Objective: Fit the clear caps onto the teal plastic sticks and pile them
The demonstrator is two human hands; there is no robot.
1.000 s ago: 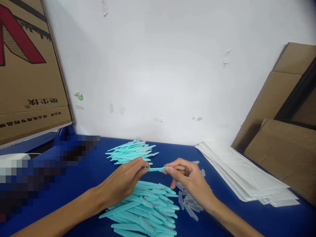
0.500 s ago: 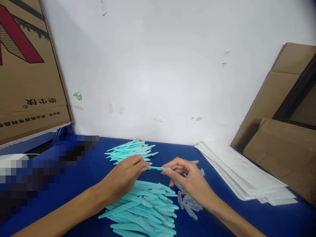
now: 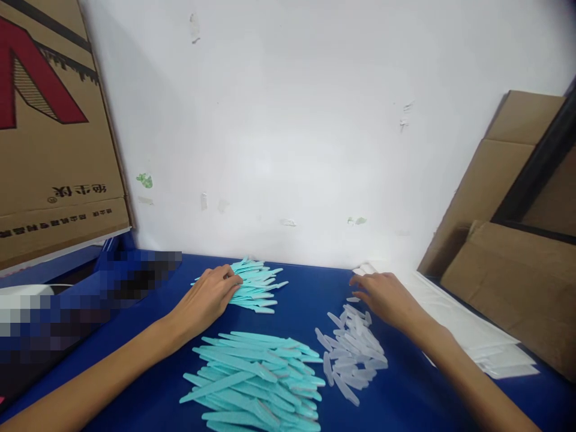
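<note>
Table (image 3: 297, 321): three piles (image 3: 252, 372), two hands (image 3: 209, 300)

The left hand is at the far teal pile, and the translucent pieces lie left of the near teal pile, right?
Not quite: the head view shows the translucent pieces right of the near teal pile. The left hand is at the far teal pile.

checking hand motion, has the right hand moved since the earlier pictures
Yes: the right hand has moved rightward, judged against the near teal pile.
</note>
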